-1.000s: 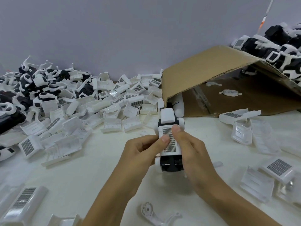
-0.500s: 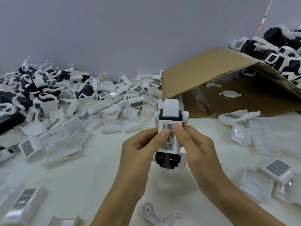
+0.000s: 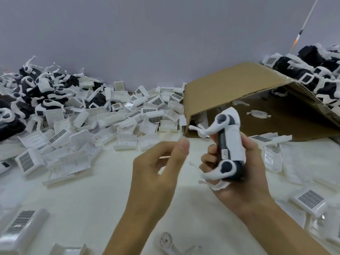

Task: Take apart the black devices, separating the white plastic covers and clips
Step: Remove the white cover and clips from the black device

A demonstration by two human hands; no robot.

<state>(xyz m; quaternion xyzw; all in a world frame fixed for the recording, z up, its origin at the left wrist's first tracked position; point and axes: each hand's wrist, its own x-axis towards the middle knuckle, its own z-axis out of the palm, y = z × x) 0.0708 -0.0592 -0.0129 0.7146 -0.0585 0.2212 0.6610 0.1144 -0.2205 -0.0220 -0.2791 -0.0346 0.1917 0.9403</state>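
Right of centre in the frame, the right hand [image 3: 237,170] grips a black device [image 3: 223,144] held upright and turned side-on, fingers curled round its left edge and the thumb behind its right; the white cover [image 3: 234,144] is on the device's right face, and white clips [image 3: 215,126] jut out to the left from round pivots at its top and bottom. Just left of it, not touching, the left hand [image 3: 160,172] hovers with fingers loosely bent and the thumb raised toward the forefinger; it holds nothing that can be made out.

Behind the hands, in the upper right, a cardboard box [image 3: 239,91] lies on its side with its mouth facing forward; a few loose white pieces [image 3: 258,113] rest on its inner floor; the device's top overlaps the box's opening. At the far upper right, a heap of black and white devices [image 3: 316,70] sits on and behind the box. Across the left and centre, a wide pile of separated white covers [image 3: 114,122] spreads over the white table [image 3: 82,203]; in the upper left lies a second heap of black bodies with clips [image 3: 36,92]. More covers [image 3: 311,199] lie at the right edge; one white clip [image 3: 168,242] lies at the bottom centre between the forearms; another cover [image 3: 20,225] lies at the lower left.
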